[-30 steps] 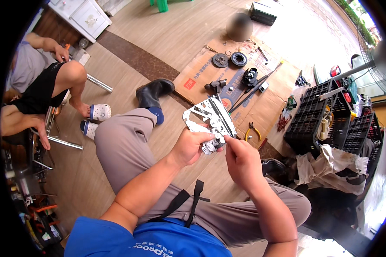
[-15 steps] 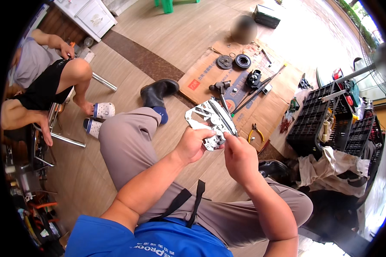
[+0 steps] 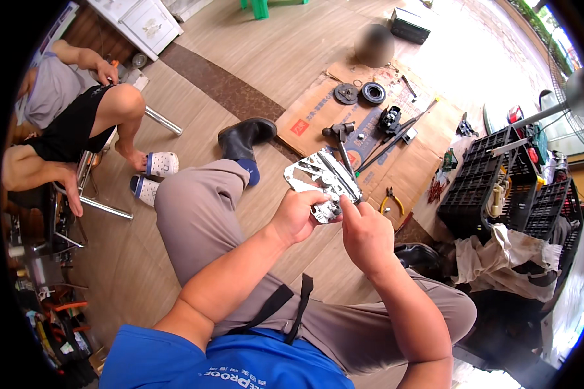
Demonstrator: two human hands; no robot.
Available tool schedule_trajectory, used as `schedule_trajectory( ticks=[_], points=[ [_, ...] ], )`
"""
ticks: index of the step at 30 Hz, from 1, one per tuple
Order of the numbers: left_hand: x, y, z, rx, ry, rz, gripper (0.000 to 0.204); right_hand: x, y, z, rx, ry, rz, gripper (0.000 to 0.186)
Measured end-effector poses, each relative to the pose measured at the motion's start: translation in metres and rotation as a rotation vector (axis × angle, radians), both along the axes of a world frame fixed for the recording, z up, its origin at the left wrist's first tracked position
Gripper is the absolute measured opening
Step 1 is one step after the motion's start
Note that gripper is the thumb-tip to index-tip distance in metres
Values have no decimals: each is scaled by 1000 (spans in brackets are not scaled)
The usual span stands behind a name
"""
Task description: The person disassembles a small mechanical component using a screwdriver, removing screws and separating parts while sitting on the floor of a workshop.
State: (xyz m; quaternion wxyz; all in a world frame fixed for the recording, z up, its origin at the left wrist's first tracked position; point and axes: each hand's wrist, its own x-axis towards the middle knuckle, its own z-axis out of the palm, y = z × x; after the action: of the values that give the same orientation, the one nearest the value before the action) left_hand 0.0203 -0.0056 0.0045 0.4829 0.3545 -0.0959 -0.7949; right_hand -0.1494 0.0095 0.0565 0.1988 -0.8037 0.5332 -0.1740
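I am wearing a blue shirt (image 3: 175, 356) bearing white lettering (image 3: 248, 380) across its front; before me, flattened cardboard (image 3: 396, 174) is showing blue printed characters (image 3: 321, 107) and a red square (image 3: 300, 127) with pale ones.

Bright daylight, mainly from upper R of bare fingers (image 3: 350, 211); pale paved ground (image 3: 480, 32) there o/exposed. Dimmer far L of fingers. Fingers fairly sharp; round brown-grey smudge (image 3: 374, 45) above them v. blurred, another far R. Fisheye bends edges; corners blk.
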Motion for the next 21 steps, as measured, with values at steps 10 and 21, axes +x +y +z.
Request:
schedule_trajectory(
  ticks=[10,21],
  points=[
    [3,-2,5,-5,38,-47,38,-1,-6,1,397,-565,-249,23],
    [-7,-3,10,-51,129,66,39,6,-2,11,161,-312,-63,38]
  ],
)
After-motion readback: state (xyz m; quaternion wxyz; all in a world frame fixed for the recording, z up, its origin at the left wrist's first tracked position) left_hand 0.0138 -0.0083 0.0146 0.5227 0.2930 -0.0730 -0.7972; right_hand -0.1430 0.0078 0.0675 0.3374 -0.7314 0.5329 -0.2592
